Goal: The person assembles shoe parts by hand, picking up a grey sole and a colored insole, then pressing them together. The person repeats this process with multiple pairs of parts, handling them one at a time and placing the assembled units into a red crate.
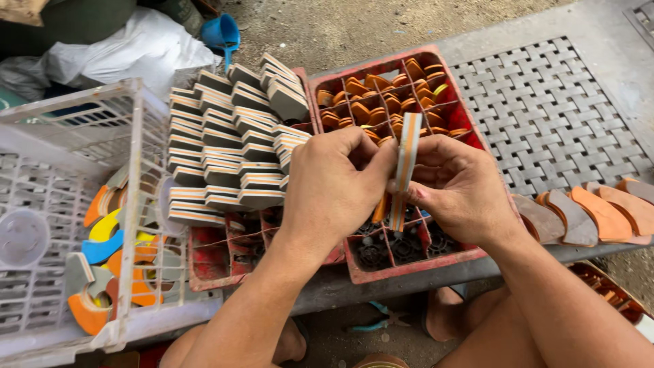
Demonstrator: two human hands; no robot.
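at the far left we see a white basket point(41, 204) holding curved foam offcuts point(112, 266) in orange, yellow, blue and grey. just right of it, a red crate point(225, 262) carries rows of grey blocks point(231, 136) with orange and white layers, stacked edge up and packed tight against each other.

our left hand point(337, 187) pinches the strip point(407, 160) from its left side, thumb and fingers closed on it. the strip is a thin, long stack of grey, white and orange layers, held upright and slightly tilted between both hands, above a second red crate point(415, 266). our right hand point(460, 187) grips it from the right, fingers curled shut around its middle.

that crate has a grid of cells: orange pieces point(381, 102) fill the far ones, dark parts sit in the near ones. right of it the grey woven mat point(558, 116) lies mostly bare, with orange and brown curved pieces point(593, 215) lined along its near edge.
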